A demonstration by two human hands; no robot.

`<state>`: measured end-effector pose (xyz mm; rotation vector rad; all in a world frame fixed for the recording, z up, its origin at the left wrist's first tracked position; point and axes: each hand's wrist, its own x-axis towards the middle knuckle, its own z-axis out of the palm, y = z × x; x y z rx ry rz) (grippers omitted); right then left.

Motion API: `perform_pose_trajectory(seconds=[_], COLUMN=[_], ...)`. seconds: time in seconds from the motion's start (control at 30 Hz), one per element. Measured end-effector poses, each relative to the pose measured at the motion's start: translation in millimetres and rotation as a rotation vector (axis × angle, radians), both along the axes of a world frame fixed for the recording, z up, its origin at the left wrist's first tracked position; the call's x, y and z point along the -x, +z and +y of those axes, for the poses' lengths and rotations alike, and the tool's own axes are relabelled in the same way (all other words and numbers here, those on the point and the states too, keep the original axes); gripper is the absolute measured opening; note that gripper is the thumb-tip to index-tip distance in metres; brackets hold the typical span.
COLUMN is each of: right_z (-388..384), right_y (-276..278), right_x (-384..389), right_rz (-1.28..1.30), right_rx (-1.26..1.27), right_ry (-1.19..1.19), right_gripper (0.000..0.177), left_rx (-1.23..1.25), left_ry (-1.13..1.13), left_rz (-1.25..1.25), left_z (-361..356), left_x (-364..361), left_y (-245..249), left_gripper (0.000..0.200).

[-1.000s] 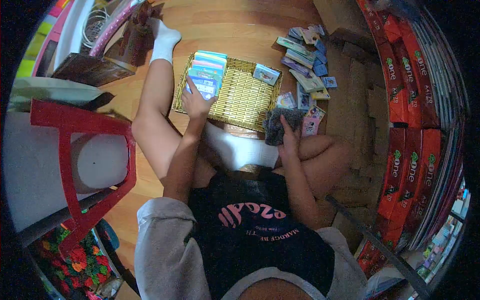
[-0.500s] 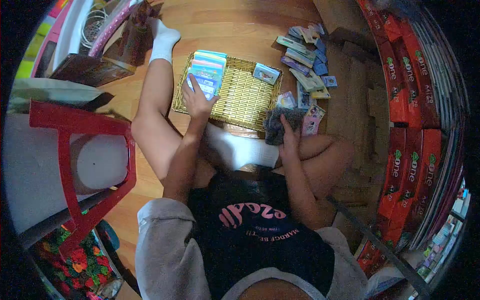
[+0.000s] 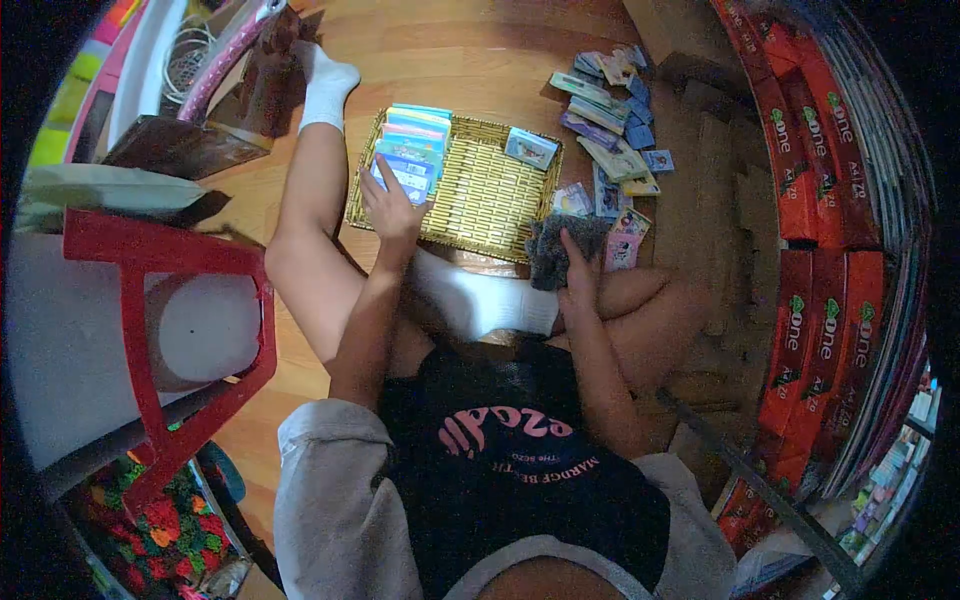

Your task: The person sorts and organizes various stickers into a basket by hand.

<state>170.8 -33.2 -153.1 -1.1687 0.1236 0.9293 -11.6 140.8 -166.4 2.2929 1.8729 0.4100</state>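
A woven golden basket [image 3: 488, 200] lies on the floor before my crossed leg. Along its left side is a row of small colourful booklets or packets [image 3: 412, 140], overlapping one another. My left hand [image 3: 393, 207] rests at the near end of this row, fingers stretched apart over the blue-and-white front one. A dark grey cloth [image 3: 560, 245] is in my right hand [image 3: 580, 268], thumb on top, just off the basket's near right corner. Another small packet [image 3: 530, 148] with a picture leans inside the basket's far right corner.
A loose pile of small packets [image 3: 610, 120] spreads over the floor right of the basket. Red paper boxes [image 3: 805, 330] and stacked sheets line the right side, beside flattened cardboard [image 3: 710, 220]. A red-framed stool [image 3: 135, 330] stands at left.
My left hand has shifted very slightly downward over the front packet, its fingers a little more spread. The right hand and cloth stay nearly still.
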Motion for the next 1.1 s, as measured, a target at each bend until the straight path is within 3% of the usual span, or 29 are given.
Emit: perform_pose_trajectory(seconds=[0.13,0.2,0.53,0.63,0.7,0.73,0.8,0.83,0.97,1.1], right_z=[1,-1,-3,0,1,2,2,1,0,-1], right_y=[-9,3,-13,-1,11,12,11,4,-8,-6], right_x=[-2,-2,-4,-2,0,1,1,0,-2,-2], right_rz=[-0.104,0.003,0.062,0.040,0.011,0.013,0.018,0.018,0.034,0.037], right_rx=[-0.031,-0.014,-0.019,0.026,0.036,0.027,-0.008,-0.012,0.016,0.107], right_ry=[-0.022,0.014,0.047,0.004,0.019,0.012,0.034,0.025,-0.007,-0.084], right_gripper=[0.067,0.070,0.070,0.069,0.066,0.066,0.065,0.065,0.060,0.054], left_rx=[-0.003,-0.043,-0.027,-0.108,-0.307,-0.315,-0.035,-0.152,-0.012,-0.075], left_ry=[0.008,0.013,-0.030,-0.081,-0.203,-0.211,-0.376,-0.397,-0.414,-0.294], left_rz=[-0.002,0.019,-0.014,-0.066,-0.188,-0.186,-0.361,-0.353,-0.433,-0.445], left_z=[2,1,1,0,3,7,10,8,-2,-11], left_x=[-1,-3,-2,-7,-15,-20,-34,-48,-108,-150], left_y=[-3,-3,-2,5,11,16,23,22,23,-4], left_gripper=[0.108,0.107,0.105,0.097,0.074,0.074,0.051,0.043,0.053,0.083])
